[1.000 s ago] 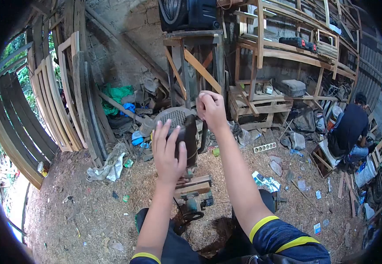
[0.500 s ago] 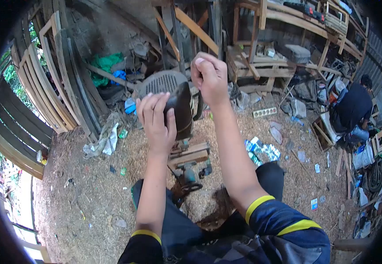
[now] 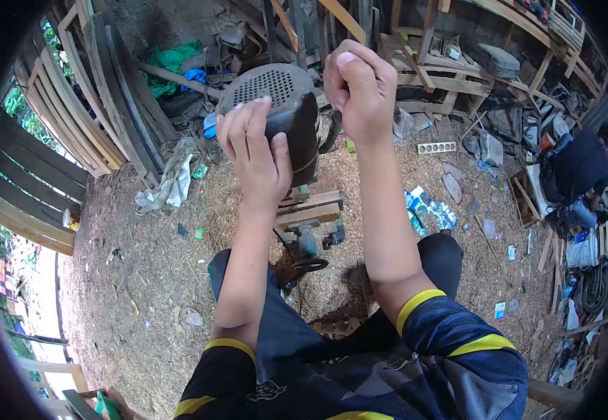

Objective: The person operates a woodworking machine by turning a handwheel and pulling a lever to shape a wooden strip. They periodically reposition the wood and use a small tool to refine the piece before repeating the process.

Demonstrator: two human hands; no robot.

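A dark metal cylinder with a round perforated end plate stands raised in front of me, its holed end tilted up towards me. The fingers of my left hand wrap over its near side and the rim, with the thumb on the right side. Just right of the cylinder, my right hand is closed in a fist; what it holds, if anything, is hidden. Below the fist, a dark curved piece sits by the cylinder's side. Under the cylinder are wooden blocks and a greenish metal part.
Wooden slatted frames lean at the left. A wooden bench stands at the back. A white power strip and plastic wrappers lie on the shavings-covered ground. Another person sits bent over at the right.
My view has tilted down, so the surroundings appear higher. My right fist has shifted slightly right, away from the cylinder. My left hand stays on the cylinder.
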